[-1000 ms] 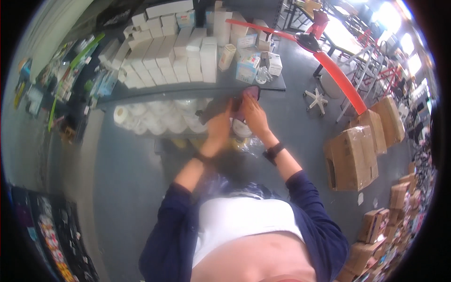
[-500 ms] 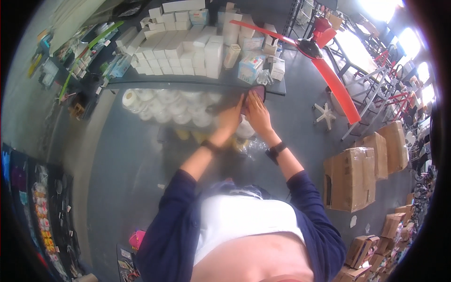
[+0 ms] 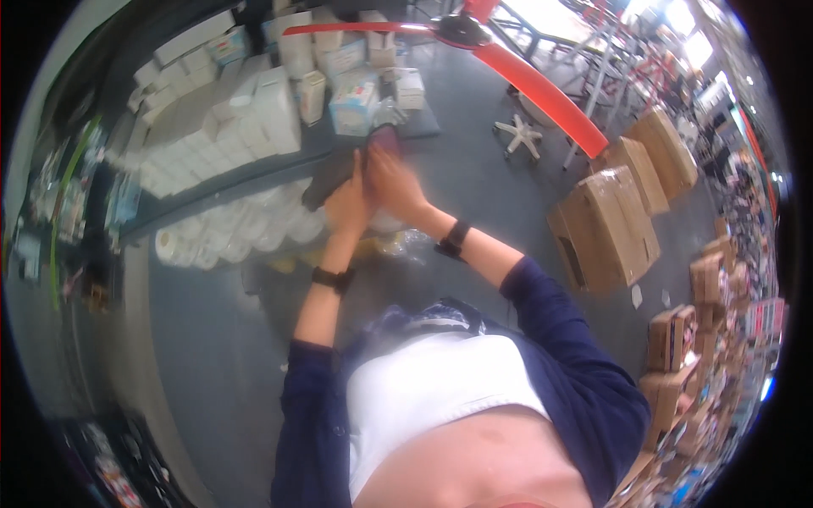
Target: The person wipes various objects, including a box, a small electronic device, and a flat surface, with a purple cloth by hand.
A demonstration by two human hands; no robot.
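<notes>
My left hand [image 3: 349, 203] grips a dark item [image 3: 329, 176], fingers together and pointing forward; its exact kind is unclear through the blur. My right hand [image 3: 395, 182] lies against a purplish, dark-edged piece [image 3: 384, 138] just to the right, fingers bent and close together on it. The two hands nearly touch. Behind and beneath them are several white wrapped rolls [image 3: 246, 216], partly hidden by the hands and the dark item.
Stacked white boxes [image 3: 203, 127] cover a dark surface at back left. A red three-bladed fan [image 3: 533, 89] crosses the upper view. A white wheeled chair base [image 3: 518, 133], large cardboard boxes [image 3: 605, 229], metal ladders and more piled cartons [image 3: 669, 339] occupy the right.
My view has turned, so the boxes and fan appear further left. Both hands, still together on the dark and purplish items, now sit higher and further left in the picture.
</notes>
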